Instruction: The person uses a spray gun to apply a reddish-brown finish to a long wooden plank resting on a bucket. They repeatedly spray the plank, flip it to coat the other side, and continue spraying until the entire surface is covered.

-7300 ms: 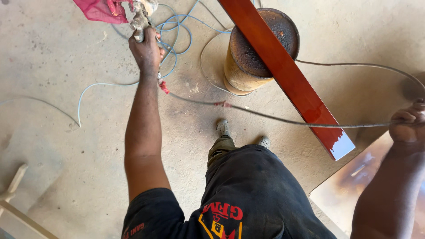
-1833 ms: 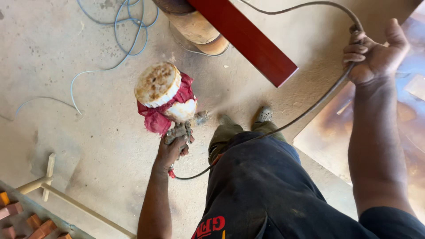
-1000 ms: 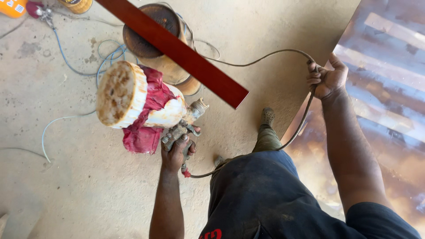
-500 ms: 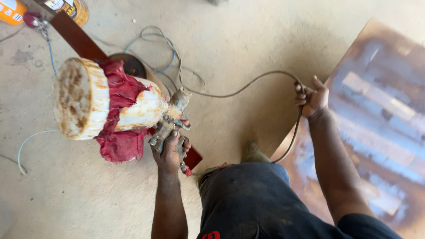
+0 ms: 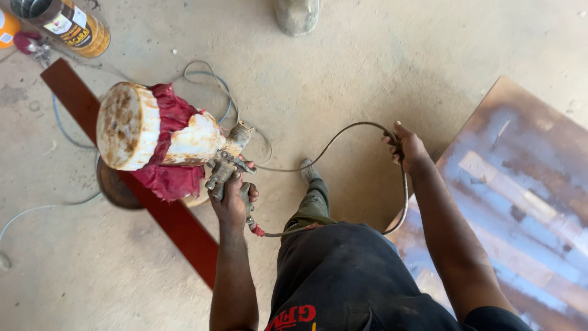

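Spray gun (image 5: 229, 168), paint-crusted, held up over the concrete floor (image 5: 343, 67) at the person's left front; left hand (image 5: 234, 199) clenched round its grip. Cup (image 5: 156, 138) lies tipped sideways toward the left, white lid (image 5: 125, 127) stained rust-brown, red rag (image 5: 168, 156) wrapped about its middle. Air hose (image 5: 343, 132) leaves the base of the grip, loops across in front of the knees, and passes through the right hand (image 5: 407, 147), which is closed around it, arm stretched out. Red-painted metal bar (image 5: 177, 220) lies on the floor under the gun. Streaked metal sheet (image 5: 520, 190) lies to the right. Labelled tin can (image 5: 64, 21) stands top left.
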Tool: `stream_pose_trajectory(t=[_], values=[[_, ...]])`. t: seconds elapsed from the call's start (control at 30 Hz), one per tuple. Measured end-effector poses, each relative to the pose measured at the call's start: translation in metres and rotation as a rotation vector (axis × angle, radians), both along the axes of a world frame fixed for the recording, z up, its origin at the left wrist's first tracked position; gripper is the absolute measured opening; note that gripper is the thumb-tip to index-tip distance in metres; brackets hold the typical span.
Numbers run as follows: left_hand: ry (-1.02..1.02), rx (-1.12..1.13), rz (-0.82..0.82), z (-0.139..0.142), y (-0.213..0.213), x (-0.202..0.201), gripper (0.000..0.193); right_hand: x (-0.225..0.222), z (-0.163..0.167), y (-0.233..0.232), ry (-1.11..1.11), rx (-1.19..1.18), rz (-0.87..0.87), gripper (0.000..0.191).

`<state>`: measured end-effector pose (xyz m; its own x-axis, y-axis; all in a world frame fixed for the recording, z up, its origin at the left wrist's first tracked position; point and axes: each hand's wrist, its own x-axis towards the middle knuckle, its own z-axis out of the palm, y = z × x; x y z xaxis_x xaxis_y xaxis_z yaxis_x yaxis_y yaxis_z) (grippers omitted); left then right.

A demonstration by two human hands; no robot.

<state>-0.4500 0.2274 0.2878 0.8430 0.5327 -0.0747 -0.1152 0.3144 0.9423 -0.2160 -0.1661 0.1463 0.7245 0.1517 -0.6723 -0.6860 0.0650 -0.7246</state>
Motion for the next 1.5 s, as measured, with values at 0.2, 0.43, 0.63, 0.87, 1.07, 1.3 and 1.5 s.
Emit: stream_pose_trajectory(t=[0.2,0.43,0.63,0.87,1.07,1.3,1.5], values=[[-0.047,0.049,-0.006,-0.022,0.039,0.125,0.017,0.113,-0.027,0.03,-0.344,-0.665,0.22,0.058],[0.116,-0.012,-0.023,-0.023,0.072,0.214,0.028,0.189,-0.044,0.082,-0.311,-0.452,0.131,0.06],[0.082,0.069,-0.014,-0.036,0.093,0.281,0.025,0.281,-0.036,0.134,-0.111,-0.027,-0.04,0.072],[0.154,0.123,0.08,-0.055,0.13,0.373,0.015,0.442,-0.019,0.216,-0.119,0.179,-0.11,0.086],[0.205,0.039,0.257,-0.017,0.15,0.464,0.022,0.587,-0.023,0.282,-0.057,0.289,-0.168,0.093],[0.168,0.084,0.344,0.018,0.175,0.52,0.038,0.691,-0.037,0.344,-0.024,0.207,-0.141,0.098],[0.262,0.023,0.387,0.004,0.235,0.557,0.04,0.721,-0.046,0.387,-0.004,0.213,-0.214,0.097]])
